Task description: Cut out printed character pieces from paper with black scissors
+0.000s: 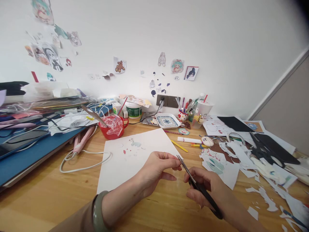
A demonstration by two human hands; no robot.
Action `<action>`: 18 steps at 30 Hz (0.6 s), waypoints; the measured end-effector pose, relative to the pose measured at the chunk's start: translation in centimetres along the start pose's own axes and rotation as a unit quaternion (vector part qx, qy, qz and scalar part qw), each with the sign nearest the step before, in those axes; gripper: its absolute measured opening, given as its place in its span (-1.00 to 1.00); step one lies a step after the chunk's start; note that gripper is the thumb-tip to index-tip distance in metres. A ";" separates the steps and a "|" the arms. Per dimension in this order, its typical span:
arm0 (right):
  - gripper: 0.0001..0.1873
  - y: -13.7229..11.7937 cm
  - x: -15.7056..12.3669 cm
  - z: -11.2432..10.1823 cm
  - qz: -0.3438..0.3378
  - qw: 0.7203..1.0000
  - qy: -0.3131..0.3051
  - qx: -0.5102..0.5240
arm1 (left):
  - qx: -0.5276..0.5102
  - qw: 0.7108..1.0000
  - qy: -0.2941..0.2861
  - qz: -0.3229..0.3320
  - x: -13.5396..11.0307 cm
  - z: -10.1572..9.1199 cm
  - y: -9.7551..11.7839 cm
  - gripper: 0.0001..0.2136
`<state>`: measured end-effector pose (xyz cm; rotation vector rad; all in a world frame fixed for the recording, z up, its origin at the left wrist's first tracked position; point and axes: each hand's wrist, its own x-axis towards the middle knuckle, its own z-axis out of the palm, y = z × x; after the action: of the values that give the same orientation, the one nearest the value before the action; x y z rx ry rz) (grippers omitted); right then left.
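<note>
Well, your wooden table (48,199) is crowded, and the white sheet (125,161) lies flat just beyond your hands, probably kept close for easy reach. Paper scraps (222,164) pile up to your right. Your left hand (156,167) is pinched shut by the blade tips; what it grips is too small to tell. Your right hand (205,187) is curled closed around the scissors (190,177), with the blades angled toward that pinch.

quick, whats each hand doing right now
Left hand: pinched shut; anything it grips is too small to tell.
Right hand: closed, holding black scissors.
</note>
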<state>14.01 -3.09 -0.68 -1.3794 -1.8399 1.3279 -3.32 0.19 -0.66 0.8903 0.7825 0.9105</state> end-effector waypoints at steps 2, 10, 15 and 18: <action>-0.78 0.2 0.1 0.0 0.002 1.000 -0.001 0.013 | 0.000 1.000 0.000 0.000 0.0 0.0 0.0 -0.87; -0.80 0.9 0.2 0.1 -0.006 0.998 -0.001 0.055 | -0.008 1.000 -0.008 -0.007 0.1 0.0 0.0 -0.87; -0.78 0.4 0.3 0.2 -0.002 0.998 -0.006 0.065 | -0.012 1.000 -0.016 -0.012 0.1 0.0 0.0 -0.87; -0.77 0.4 0.3 0.3 0.007 0.998 -0.005 0.063 | -0.019 0.999 -0.021 -0.016 0.0 0.0 -0.1 -0.86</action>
<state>13.80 -2.90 -1.18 -1.3241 -1.7254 1.4334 -3.29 0.14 -0.72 0.8584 0.7395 0.8727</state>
